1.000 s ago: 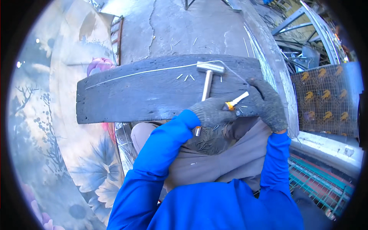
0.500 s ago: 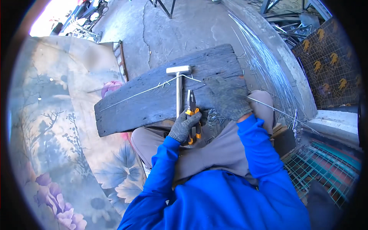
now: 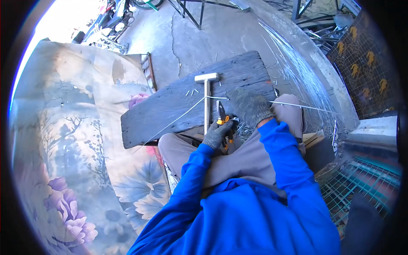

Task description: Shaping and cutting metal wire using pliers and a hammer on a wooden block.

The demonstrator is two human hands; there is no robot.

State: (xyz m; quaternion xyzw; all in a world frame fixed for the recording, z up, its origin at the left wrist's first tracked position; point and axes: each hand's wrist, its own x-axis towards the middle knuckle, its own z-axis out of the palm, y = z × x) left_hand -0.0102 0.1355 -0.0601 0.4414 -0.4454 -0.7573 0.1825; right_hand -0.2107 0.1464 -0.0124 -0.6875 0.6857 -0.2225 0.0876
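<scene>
My left hand (image 3: 216, 134), in a grey knit glove, is wrapped round a pair of pliers (image 3: 221, 111) with orange and black handles, their jaws pointing away from me. My right hand (image 3: 248, 106), also gloved, is closed on a thin metal wire (image 3: 182, 114). The wire sticks out on both sides of that fist, crossing the hammer's handle on the left and passing over my knee on the right. The steel hammer (image 3: 207, 77) lies head-away on a dark, weathered plank (image 3: 161, 110). Short cut wire pieces (image 3: 192, 92) rest left of its handle.
More short pieces (image 3: 243, 129) are heaped between the plank and my lap. A bundle of long wires (image 3: 293, 63) lies on the concrete floor to the right. Flowered sheeting (image 3: 89, 148) spreads at the left, and a green wire grid (image 3: 357, 187) sits at lower right.
The wire's left part has swung toward me, its end now past the plank's near edge. Short pieces that lay along the wire now show separately on the plank. Both hands keep their holds.
</scene>
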